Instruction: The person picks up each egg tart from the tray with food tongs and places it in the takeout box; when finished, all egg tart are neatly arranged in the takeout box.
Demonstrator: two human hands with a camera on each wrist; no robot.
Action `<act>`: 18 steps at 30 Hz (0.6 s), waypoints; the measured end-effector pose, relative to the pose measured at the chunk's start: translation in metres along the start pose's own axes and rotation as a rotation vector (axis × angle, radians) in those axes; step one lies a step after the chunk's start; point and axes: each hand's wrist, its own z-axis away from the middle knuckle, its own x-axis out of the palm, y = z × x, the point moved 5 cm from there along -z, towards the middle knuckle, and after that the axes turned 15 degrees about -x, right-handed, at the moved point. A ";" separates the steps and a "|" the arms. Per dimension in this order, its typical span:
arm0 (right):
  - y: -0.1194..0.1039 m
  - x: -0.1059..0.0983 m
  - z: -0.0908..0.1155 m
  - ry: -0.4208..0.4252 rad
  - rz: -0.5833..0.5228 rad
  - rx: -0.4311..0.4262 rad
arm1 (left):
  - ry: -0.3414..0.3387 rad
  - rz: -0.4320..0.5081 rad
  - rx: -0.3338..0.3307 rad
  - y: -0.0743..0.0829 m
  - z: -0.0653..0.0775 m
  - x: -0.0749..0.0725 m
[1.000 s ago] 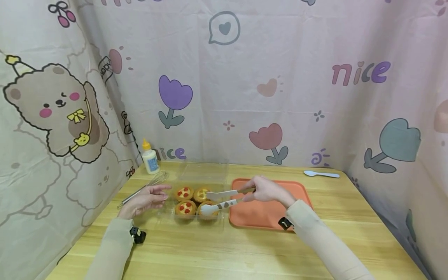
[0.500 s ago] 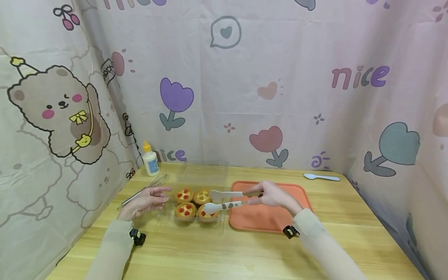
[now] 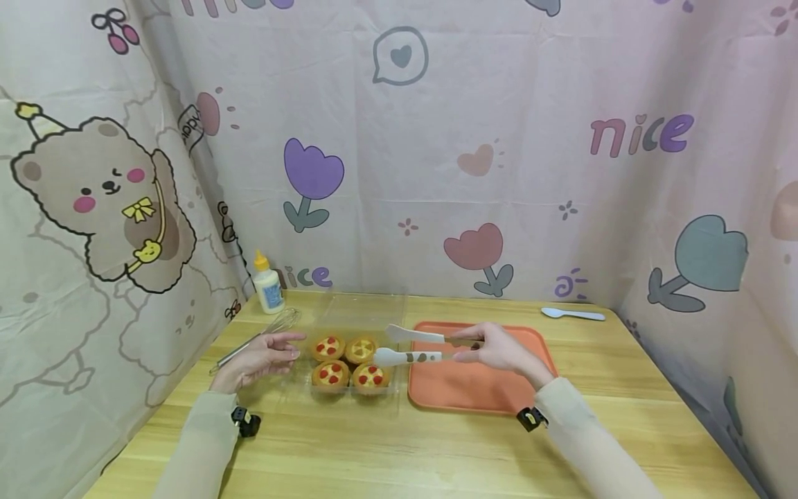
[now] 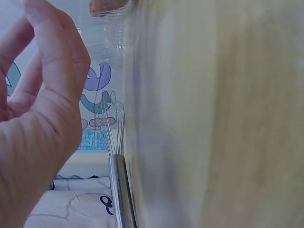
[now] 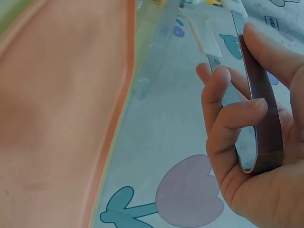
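My right hand (image 3: 501, 350) grips a pair of tongs (image 3: 399, 357) with white ends, one marked with brown patches. The tongs' two ends stand apart with nothing between them, reaching from over the orange tray (image 3: 474, 391) to the right side of a clear plastic box (image 3: 364, 306). Inside the box sit several small round tarts (image 3: 330, 376), most topped with red pieces. The right wrist view shows my thumb and fingers curled around the tongs' bent metal handle (image 5: 267, 137). At the box's left side, my left hand (image 3: 258, 359) holds its fingers loosely bent, with nothing in them.
Behind my left hand a metal whisk (image 3: 233, 355) lies on the wooden table (image 3: 399, 450). A glue bottle (image 3: 270, 292) with a yellow cap stands at the back left corner. Toward the back right lies a pale blue spoon (image 3: 573, 314). Printed cloth (image 3: 399, 138) hangs behind.
My right hand has drawn the tongs rightward and up, away from the front right tart, which now shows fully. My left hand has stayed in place.
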 end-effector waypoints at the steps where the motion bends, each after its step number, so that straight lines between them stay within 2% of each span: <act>1: 0.001 -0.001 0.001 0.009 -0.004 0.007 | 0.007 -0.001 -0.006 -0.001 0.000 -0.001; 6: 0.006 -0.004 0.007 0.047 -0.030 0.042 | 0.029 -0.008 -0.033 -0.003 -0.001 -0.001; 18: 0.030 -0.016 0.032 0.155 -0.035 0.093 | 0.041 -0.019 -0.036 -0.002 -0.001 0.001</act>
